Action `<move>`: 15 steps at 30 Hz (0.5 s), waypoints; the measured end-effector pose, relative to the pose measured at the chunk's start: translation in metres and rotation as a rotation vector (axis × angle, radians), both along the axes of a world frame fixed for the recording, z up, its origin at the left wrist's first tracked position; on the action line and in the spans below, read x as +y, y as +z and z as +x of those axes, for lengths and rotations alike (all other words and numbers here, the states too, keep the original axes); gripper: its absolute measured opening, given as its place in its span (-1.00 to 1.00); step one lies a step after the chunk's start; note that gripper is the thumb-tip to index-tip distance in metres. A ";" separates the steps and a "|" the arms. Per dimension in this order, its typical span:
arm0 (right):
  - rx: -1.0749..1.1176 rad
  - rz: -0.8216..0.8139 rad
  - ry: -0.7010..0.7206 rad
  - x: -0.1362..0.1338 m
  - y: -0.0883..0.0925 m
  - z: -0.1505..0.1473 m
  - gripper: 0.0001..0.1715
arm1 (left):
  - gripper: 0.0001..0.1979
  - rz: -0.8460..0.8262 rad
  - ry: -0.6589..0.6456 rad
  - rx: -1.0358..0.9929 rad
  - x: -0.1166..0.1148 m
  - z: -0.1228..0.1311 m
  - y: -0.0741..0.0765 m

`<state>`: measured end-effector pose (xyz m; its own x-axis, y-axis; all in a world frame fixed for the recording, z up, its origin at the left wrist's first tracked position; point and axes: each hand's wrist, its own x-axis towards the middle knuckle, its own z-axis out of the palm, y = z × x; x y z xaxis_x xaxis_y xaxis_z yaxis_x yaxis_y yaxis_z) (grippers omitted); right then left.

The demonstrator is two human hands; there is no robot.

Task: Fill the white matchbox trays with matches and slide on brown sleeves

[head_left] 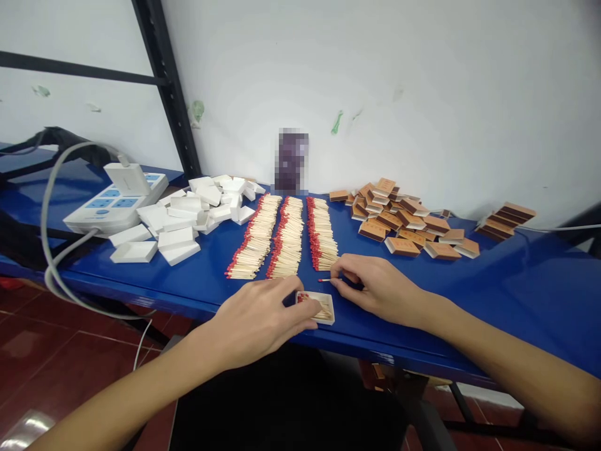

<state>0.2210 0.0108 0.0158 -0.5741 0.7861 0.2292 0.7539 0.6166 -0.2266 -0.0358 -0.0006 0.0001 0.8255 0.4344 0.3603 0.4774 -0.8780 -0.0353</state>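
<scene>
Near the front edge of the table lies a small white matchbox tray [328,311], partly filled with red-headed matches [323,309]. My left hand [263,319] grips this tray from the left, its fingers covering the near and left sides. Just beyond the tray, my right hand [370,285] pinches a single match [323,280] by its plain end, with the red head pointing left. Three long rows of matches, the left row [256,238], the middle row [287,238] and the right row [322,235], run away from me behind both hands.
White empty trays [181,244] are heaped at left beside a power strip [117,203] with a grey cable [49,238]. Brown matchboxes [399,219] are piled at right, with a small stack [507,220] further over. A pixelated dark object [292,160] leans on the wall.
</scene>
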 end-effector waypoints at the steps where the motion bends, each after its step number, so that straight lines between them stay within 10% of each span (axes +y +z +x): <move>1: -0.015 -0.022 -0.016 0.000 0.000 -0.001 -0.93 | -0.73 0.008 -0.001 0.004 0.000 0.000 0.001; 15: -0.084 0.085 -0.079 -0.005 -0.001 -0.002 -0.86 | -0.67 0.051 -0.011 0.078 0.002 0.001 0.002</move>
<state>0.2191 0.0060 0.0148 -0.5312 0.8095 0.2502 0.8150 0.5689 -0.1103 -0.0346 0.0013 0.0022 0.8565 0.4079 0.3162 0.4619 -0.8793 -0.1166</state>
